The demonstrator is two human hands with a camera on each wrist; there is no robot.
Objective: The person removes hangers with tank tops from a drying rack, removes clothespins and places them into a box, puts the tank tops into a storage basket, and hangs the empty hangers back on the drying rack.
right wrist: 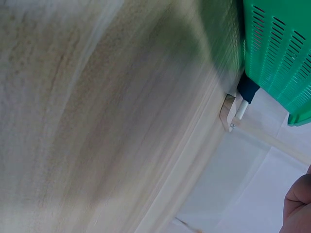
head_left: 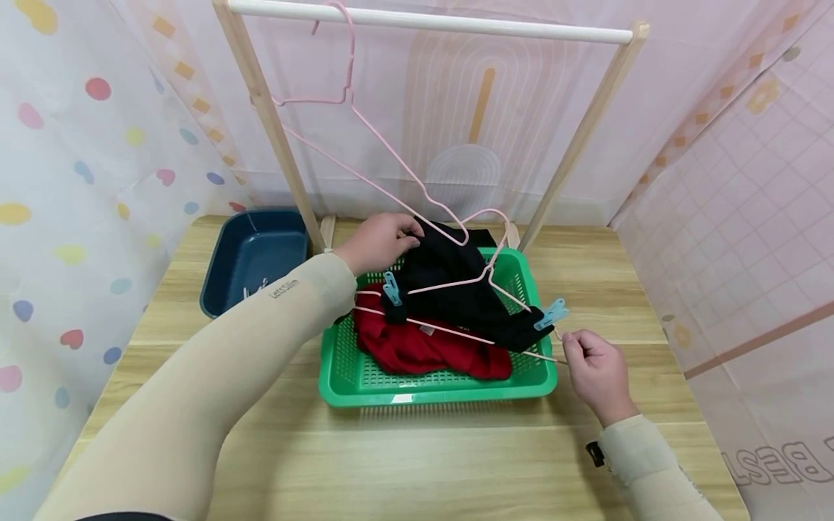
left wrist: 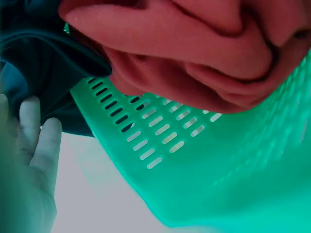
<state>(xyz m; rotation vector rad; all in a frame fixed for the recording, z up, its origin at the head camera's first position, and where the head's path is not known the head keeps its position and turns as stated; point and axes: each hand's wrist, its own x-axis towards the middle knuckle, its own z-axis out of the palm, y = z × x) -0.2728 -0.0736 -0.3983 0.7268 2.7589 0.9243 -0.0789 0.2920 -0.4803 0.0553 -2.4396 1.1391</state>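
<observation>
My left hand pinches the upper edge of a black garment between thumb and fingers; in the left wrist view its fingers lie against the dark cloth. With curled fingers, my right hand grips the right end of a pink clothes hanger. Two blue clothespins fasten the black garment to this hanger, one near each end. Below it a red garment lies bunched in a green basket. The right wrist view catches only a bit of my right hand at its edge.
A second pink hanger hangs from the white rod of a wooden rack, its lower corner overlapping the black garment. A dark blue tray with small light items stands at left on the wooden table.
</observation>
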